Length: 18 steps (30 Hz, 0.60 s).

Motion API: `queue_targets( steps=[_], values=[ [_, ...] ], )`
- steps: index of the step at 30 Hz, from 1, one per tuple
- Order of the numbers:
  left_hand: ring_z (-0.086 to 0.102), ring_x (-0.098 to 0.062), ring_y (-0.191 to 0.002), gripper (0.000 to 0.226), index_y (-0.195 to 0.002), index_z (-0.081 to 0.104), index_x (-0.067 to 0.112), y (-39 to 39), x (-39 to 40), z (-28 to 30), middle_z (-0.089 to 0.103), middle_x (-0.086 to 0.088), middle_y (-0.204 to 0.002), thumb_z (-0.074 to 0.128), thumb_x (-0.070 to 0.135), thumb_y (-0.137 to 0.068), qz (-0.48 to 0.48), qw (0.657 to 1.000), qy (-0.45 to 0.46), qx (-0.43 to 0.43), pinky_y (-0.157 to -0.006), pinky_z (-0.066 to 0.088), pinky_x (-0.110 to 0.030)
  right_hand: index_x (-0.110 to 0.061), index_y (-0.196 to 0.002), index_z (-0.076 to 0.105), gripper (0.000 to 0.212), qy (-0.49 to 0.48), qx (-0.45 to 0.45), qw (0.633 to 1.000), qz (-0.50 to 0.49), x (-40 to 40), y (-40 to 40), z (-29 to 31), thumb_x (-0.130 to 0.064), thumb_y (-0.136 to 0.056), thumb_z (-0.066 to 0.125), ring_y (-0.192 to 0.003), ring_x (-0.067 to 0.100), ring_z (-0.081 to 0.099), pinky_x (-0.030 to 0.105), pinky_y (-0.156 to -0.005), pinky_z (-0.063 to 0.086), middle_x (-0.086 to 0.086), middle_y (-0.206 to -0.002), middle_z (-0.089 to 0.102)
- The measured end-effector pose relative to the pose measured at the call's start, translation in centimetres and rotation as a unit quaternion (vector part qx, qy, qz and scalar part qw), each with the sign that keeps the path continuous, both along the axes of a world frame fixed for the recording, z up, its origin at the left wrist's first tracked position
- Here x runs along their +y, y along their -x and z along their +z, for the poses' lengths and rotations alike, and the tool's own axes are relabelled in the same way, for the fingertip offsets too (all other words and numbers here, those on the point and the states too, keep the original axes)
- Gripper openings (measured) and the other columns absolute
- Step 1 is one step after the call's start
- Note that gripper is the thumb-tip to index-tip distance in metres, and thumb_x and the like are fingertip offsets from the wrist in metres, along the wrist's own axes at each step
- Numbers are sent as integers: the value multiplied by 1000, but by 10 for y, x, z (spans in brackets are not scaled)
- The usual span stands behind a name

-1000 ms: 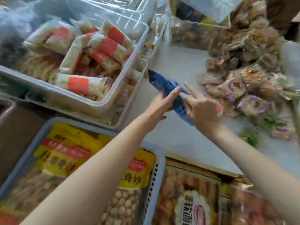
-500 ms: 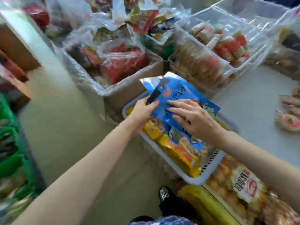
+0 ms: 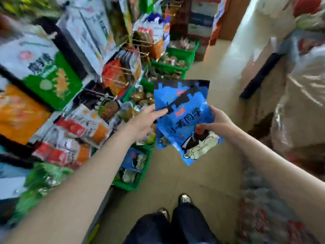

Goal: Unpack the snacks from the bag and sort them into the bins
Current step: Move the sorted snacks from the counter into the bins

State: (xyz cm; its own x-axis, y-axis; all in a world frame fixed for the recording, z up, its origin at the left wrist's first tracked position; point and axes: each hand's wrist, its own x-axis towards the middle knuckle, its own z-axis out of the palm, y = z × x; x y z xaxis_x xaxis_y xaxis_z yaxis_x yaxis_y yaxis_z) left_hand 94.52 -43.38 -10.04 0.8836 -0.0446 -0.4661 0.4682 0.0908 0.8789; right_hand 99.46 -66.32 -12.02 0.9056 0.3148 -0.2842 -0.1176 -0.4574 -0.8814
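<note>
A stack of blue snack packets [image 3: 182, 118] with black and white print hangs over the aisle floor, held between both hands. My right hand [image 3: 217, 120] grips the stack's right edge, thumb across the front. My left hand [image 3: 146, 120] holds the left edge, with the thumb lying on the front of the top packet. Below the stack's left side sits a green bin [image 3: 139, 186] holding more blue packets.
Racks of hanging snack bags [image 3: 123, 71] and more green bins [image 3: 175, 55] line the left side. A counter with wrapped boxes [image 3: 302, 95] stands on the right. Beige floor [image 3: 202, 173] runs between them; my feet [image 3: 184, 199] show below.
The view has swung from the counter bins to the aisle. Both hands have lifted the blue packets off the basket and carried them over the floor beside the green bins.
</note>
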Motion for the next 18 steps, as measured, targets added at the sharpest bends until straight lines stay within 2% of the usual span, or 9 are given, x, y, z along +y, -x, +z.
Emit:
queue_targets(
  steps=[2,3,5,7,9,12,15,17,18],
  values=[
    [68,-15,-90,17,-110,62,22,17,41,-20,71,6,-102,53,25,-95,102,994,23,23,-81,54,-38,-4,-114,55,53,67,-32,996,47,53,-12,-26,1,-67,79,-98,25,64,48,-95,47,18,-113,64],
    [69,-11,-83,14,-105,62,23,26,59,-31,71,10,-96,52,25,-96,151,988,18,31,-73,55,-34,-4,-116,56,55,92,-47,992,67,78,-16,-39,-4,-67,80,-102,29,62,48,-95,46,17,-113,65],
    [64,-9,-84,12,-104,59,23,40,87,-59,67,10,-101,51,25,-97,237,970,-6,59,-62,49,-29,-5,-125,54,60,124,-64,983,118,123,-17,-64,-9,-70,79,-105,28,58,33,-90,44,15,-116,63],
    [58,-10,-86,16,-111,57,22,52,106,-94,61,7,-106,49,25,-98,292,952,-23,91,-71,43,-29,-6,-131,50,64,161,-52,973,157,155,-20,-91,-10,-73,77,-106,24,55,28,-84,38,15,-121,60],
    [55,-8,-85,17,-113,56,22,64,115,-135,60,8,-100,46,23,-99,321,938,-50,122,-81,36,-31,-4,-127,52,58,195,-31,964,177,172,-25,-121,-7,-74,75,-109,28,55,31,-85,39,17,-119,61],
    [52,-16,-92,20,-113,58,16,74,116,-200,61,-1,-105,44,19,-99,364,910,-104,166,-76,33,-29,-1,-109,59,40,238,-8,958,161,182,-38,-169,-5,-71,72,-101,34,59,35,-78,43,19,-104,66],
    [44,-18,-82,13,-89,54,16,75,113,-259,54,-4,-87,44,16,-98,426,864,-104,245,-65,32,-32,-1,-106,60,35,229,41,965,125,187,-45,-218,-3,-72,70,-96,32,59,32,-71,41,17,-101,66],
    [46,-19,-81,22,-76,48,16,69,118,-301,52,-4,-82,43,15,-97,452,845,-82,273,-71,37,-34,-1,-109,61,37,204,74,969,117,197,-48,-254,-4,-73,71,-99,31,58,33,-75,44,16,-104,65],
    [48,-20,-84,22,-76,48,16,67,120,-322,52,-7,-86,42,15,-97,458,841,-85,275,-75,40,-37,-2,-110,60,38,196,83,971,114,203,-47,-273,-6,-74,71,-101,31,59,35,-78,46,16,-106,65]
  ],
)
